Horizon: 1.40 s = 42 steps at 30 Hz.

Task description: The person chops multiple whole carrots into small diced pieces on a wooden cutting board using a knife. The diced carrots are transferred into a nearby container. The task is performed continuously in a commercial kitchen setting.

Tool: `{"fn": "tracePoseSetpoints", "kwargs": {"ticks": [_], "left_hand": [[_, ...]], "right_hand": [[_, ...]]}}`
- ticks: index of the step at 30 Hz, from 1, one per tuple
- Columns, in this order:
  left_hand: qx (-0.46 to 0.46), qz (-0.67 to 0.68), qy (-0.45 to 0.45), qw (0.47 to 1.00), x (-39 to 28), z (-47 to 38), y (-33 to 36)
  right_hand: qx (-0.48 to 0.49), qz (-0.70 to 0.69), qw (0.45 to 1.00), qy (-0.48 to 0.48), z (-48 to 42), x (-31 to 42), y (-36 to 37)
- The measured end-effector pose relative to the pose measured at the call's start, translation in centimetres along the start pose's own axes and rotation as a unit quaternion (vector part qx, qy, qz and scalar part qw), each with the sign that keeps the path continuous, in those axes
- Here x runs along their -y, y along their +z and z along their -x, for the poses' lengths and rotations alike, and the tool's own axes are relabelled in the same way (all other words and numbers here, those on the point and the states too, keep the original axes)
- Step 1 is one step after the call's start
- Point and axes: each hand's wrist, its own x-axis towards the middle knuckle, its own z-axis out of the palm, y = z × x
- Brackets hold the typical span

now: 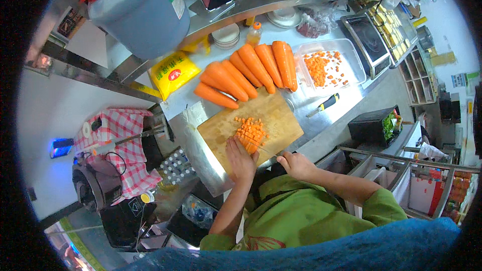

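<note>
A heap of diced carrot lies on a wooden cutting board. My left hand presses, fingers together, on the near side of the carrot pieces. In my right hand is the handle of a knife, mostly covered by my fingers. Its thin blade reaches left to the carrot beside my left fingers. Beyond the board lies a row of several whole peeled carrots, some overlapping its far edge. A clear plastic tub right of them holds diced carrot.
A yellow-and-black handled tool lies right of the board on the steel counter. At the back left are a yellow packet and a large grey bucket. An orange-capped bottle stands behind the carrots, below a shelf.
</note>
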Motion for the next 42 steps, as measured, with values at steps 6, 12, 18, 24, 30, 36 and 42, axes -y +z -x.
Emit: {"fn": "tracePoseSetpoints", "kwargs": {"ticks": [6, 12, 18, 24, 30, 36, 42], "left_hand": [[0.032, -0.019, -0.016, 0.999, 0.3, -0.4, 0.2], [0.036, -0.014, -0.026, 0.999, 0.2, -0.2, 0.2], [0.037, 0.018, -0.039, 0.998, 0.7, 0.3, 0.0], [0.018, -0.004, -0.025, 1.0, 1.0, 0.8, 0.6], [0.036, -0.022, -0.031, 0.999, 1.0, 0.8, 0.7], [0.038, -0.039, -0.043, 0.998, 0.9, 0.7, 1.3], [0.019, -0.033, -0.033, 0.999, 0.9, 0.9, 1.5]], "right_hand": [[-0.038, 0.022, 0.999, -0.029, -5.8, -1.7, 4.6], [-0.06, -0.022, 0.994, -0.087, -6.6, -2.0, 4.8], [-0.015, -0.014, 0.999, -0.029, -2.0, 0.1, 1.3], [0.028, 0.013, 0.999, 0.009, 0.3, 1.8, -0.3], [0.005, 0.022, 1.0, -0.009, -0.2, 1.6, 0.9], [-0.026, 0.032, 0.999, -0.027, -4.2, -0.2, 5.2], [-0.066, -0.02, 0.994, -0.09, -5.6, -1.7, 6.3]]}}
